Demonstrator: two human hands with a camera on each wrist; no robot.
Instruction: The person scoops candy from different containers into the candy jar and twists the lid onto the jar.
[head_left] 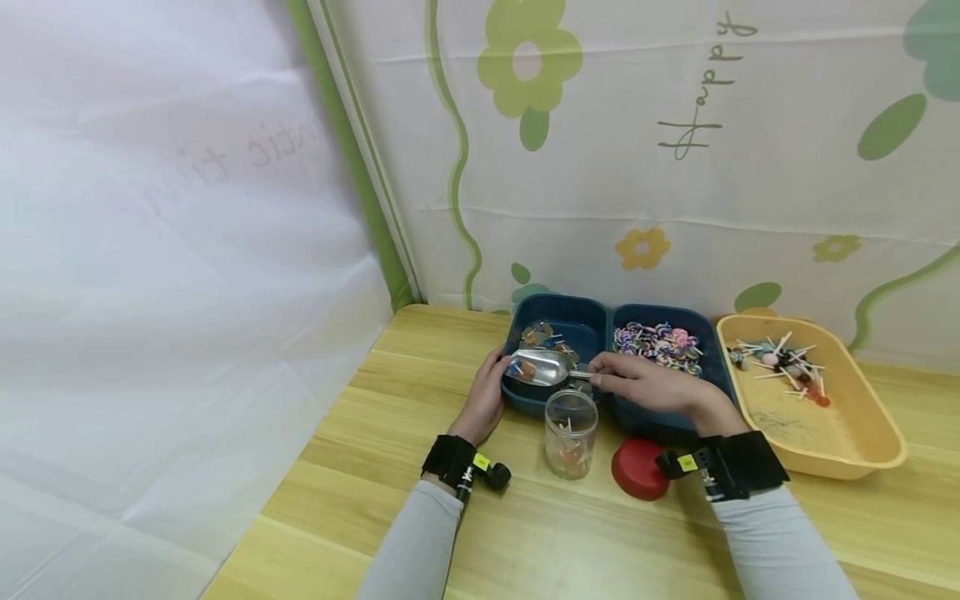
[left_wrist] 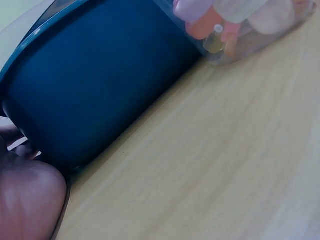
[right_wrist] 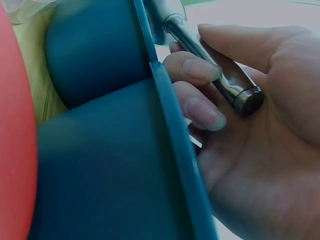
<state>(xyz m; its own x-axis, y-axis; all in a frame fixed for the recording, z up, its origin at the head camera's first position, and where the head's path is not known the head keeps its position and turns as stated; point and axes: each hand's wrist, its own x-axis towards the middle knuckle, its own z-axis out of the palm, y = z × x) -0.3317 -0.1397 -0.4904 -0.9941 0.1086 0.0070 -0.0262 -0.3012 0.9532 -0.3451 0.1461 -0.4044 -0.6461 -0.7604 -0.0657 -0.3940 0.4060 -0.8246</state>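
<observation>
The right hand (head_left: 652, 385) grips the handle of a metal scoop (head_left: 542, 367), which sits over the left blue bin (head_left: 577, 317) with a few small candies in its bowl. The left hand (head_left: 483, 402) rests against the outer left side of that bin, though from here I cannot tell how far its fingers curl. On the worktop (head_left: 555, 542), a clear jar (head_left: 570, 446) containing small candies stands upright in front of the left blue bin, with a red lid (head_left: 640, 470) to its right.
</observation>
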